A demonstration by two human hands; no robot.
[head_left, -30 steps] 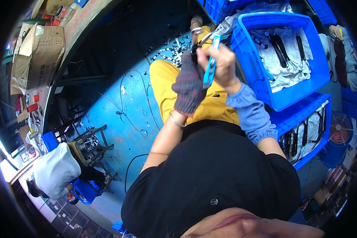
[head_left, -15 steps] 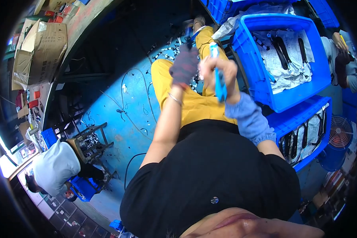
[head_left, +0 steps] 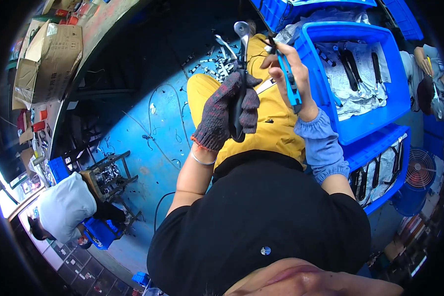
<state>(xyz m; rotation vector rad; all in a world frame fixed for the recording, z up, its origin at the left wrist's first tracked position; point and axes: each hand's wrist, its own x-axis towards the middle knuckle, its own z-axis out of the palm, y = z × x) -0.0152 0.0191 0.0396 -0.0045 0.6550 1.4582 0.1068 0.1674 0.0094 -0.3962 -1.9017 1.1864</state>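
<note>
My left hand (head_left: 226, 112), in a dark knitted glove, is closed around a black-handled metal tool (head_left: 242, 32). Its silvery round end points away from me, and a second silvery prong sticks out beside it. My bare right hand (head_left: 296, 74) holds a slim blue utility knife (head_left: 287, 81) between thumb and fingers. A small dark piece shows by my right fingertips, too unclear to name. Both hands are above my yellow trousers (head_left: 266, 130), a short way apart. On my right a blue crate (head_left: 370, 130) holds similar black-handled tools (head_left: 349, 66) on pale wrapping.
Another blue crate (head_left: 382, 197) of black-handled tools stands nearer me. Metal parts (head_left: 209, 64) lie on the blue floor beyond my legs. Left are a workbench (head_left: 79, 79) with a cardboard box (head_left: 54, 64) and a seated person (head_left: 66, 202). A fan (head_left: 420, 167) stands far right.
My hands have drawn apart, the left towards me and the right slightly outward. The black-handled tool now shows plainly in my left hand. The knife tilts the other way.
</note>
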